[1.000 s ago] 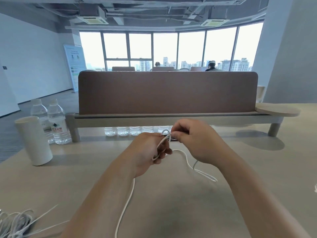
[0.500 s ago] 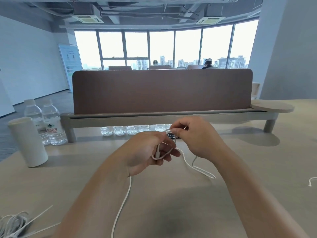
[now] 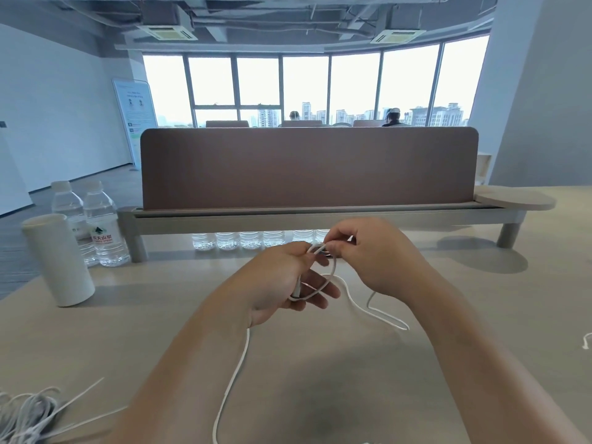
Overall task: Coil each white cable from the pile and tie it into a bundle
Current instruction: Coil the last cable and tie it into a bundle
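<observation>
A thin white cable (image 3: 352, 302) runs through both my hands above the middle of the beige table (image 3: 480, 315). My left hand (image 3: 282, 283) holds a small loop of it, with the plug end lying against the palm. My right hand (image 3: 371, 254) pinches the cable at the top of that loop, close to my left thumb. One slack bend lies on the table to the right; a long tail trails down under my left forearm toward the near edge. The pile of white cables (image 3: 25, 415) lies at the bottom left corner.
A white cylinder (image 3: 59, 261) and two water bottles (image 3: 102, 232) stand at the left. A brown divider panel (image 3: 307, 168) on a low shelf spans the back, with several bottles (image 3: 250, 240) beneath. Another cable end (image 3: 587, 341) shows at the right edge.
The loop in my left hand has grown larger and hangs lower across my fingers. My right hand stays pinched at the loop's top. The camera tilted slightly.
</observation>
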Motion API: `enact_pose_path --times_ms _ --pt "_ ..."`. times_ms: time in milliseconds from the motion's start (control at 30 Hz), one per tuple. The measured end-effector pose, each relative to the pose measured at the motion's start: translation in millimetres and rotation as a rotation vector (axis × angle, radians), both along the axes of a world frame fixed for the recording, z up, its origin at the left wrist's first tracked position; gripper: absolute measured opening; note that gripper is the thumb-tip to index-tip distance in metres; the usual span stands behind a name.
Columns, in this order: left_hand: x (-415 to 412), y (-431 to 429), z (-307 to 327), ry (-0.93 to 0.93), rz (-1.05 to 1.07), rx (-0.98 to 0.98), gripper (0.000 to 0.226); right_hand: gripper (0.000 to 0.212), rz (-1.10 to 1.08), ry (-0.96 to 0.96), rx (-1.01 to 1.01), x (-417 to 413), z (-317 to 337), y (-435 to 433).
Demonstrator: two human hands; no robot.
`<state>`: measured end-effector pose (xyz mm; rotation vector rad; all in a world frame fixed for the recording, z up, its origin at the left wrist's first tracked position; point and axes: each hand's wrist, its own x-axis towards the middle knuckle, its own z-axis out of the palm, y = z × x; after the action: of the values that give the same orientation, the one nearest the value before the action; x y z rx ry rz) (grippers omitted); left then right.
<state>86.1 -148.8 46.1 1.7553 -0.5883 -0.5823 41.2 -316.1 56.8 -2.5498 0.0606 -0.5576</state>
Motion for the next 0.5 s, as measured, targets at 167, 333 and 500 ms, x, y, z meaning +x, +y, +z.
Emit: enact_pose_path --times_ms 167,333,500 --pt "-2.7 -0.5 1.6 -0.022 0.003 0.015 0.03 0.016 0.003 -0.019 0.019 0.4 -2.0 -0.2" --pt "-4.3 0.5 4.4 0.059 0.017 -0.018 0.031 0.016 0.0 -0.02 -0.001 0.6 -1.5 0.5" --pt "-4.7 -0.6 6.0 0.1 0.035 -0.025 0.026 0.015 0.009 -0.04 0.036 -1.2 -0.8 1.6"
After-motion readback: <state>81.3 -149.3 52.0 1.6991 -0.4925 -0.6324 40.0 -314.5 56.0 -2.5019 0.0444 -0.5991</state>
